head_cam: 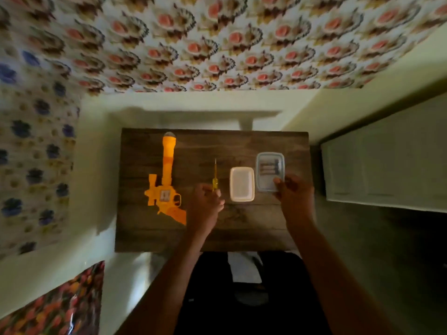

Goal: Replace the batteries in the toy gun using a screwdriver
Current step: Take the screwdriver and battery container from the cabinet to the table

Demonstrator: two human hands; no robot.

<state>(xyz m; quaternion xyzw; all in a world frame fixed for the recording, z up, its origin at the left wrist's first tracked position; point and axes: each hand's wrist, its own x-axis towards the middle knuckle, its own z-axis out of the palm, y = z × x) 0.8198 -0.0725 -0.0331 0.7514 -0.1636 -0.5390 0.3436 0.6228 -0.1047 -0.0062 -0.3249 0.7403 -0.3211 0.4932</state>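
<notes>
Dark, rectangular wooden worktop point(150, 238), plank-grained and matt. Carries on its left half the toy gun point(168, 165): bright orange moulded plastic, flat on its side, long round barrel pointing away with a grey domed tip, curved grip nearest the person. Shows a pale rectangular recess in the body just above the trigger guard; contents too small to tell. At the worktop's right side, right hand point(296, 194), fingers curled over the near edge of the clear container point(269, 187), thumb on its rim. Just right of the gun's grip, left hand point(205, 206), fingers clenched round the handle end of the screwdriver point(214, 180). Clear container: rounded rectangle of see-through plastic, with batteries point(268, 166) side by side in its far half. Just beside it, a white container point(242, 183), opaque, smooth, rounded at the corners. Screwdriver: translucent yellow handle, thin shaft pointing away, between gun and white container.
</notes>
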